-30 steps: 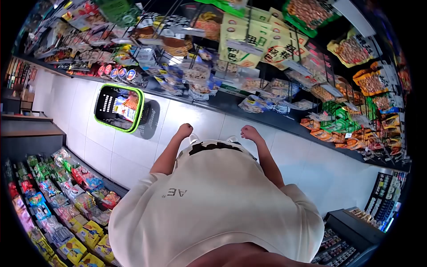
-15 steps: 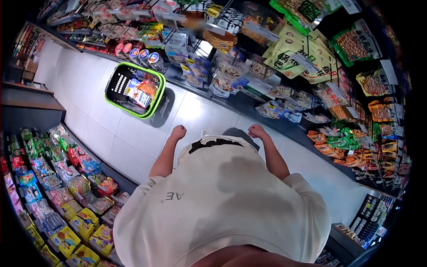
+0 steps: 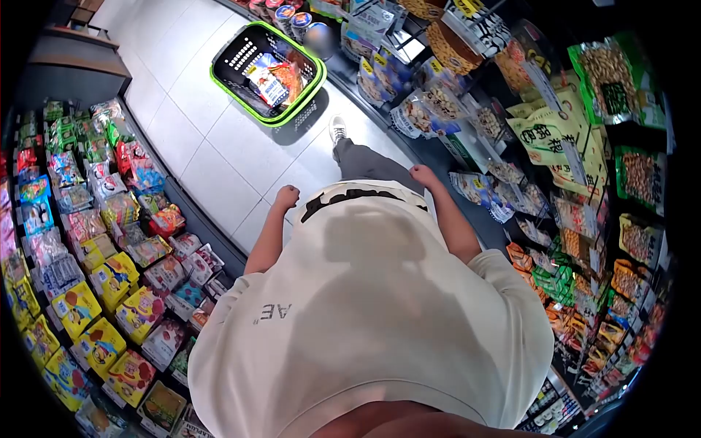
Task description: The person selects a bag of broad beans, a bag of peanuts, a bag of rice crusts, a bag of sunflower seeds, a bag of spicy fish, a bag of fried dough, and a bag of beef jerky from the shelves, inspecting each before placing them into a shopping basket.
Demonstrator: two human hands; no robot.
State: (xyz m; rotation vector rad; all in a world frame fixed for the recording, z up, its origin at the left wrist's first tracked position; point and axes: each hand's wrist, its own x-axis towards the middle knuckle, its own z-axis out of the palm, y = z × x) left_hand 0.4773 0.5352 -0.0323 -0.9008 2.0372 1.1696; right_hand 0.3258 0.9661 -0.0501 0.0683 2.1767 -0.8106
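My left hand [image 3: 287, 197] hangs beside my waist, its fingers curled in a loose fist with nothing showing in them. On the other side my right hand [image 3: 421, 174] is also curled, close to my trouser leg, and nothing shows in it. Ahead on the floor stands a black shopping basket [image 3: 237, 55] with a bright green rim, apart from both hands. Inside it lie printed snack packs [image 3: 272, 80], one of them white and blue with an orange part.
A shelf of bagged nuts [image 3: 606, 77] and other snacks runs along the right. Low at left is a sloped display of colourful packets [image 3: 109, 281]. Round tubs [image 3: 292, 20] line the shelf edge beyond the basket. Pale tiles [image 3: 212, 150] cover the aisle floor.
I have stepped forward, and a shoe now shows ahead of my waist. The view has turned; the basket appears nearer and further up. Both hands have swung slightly.
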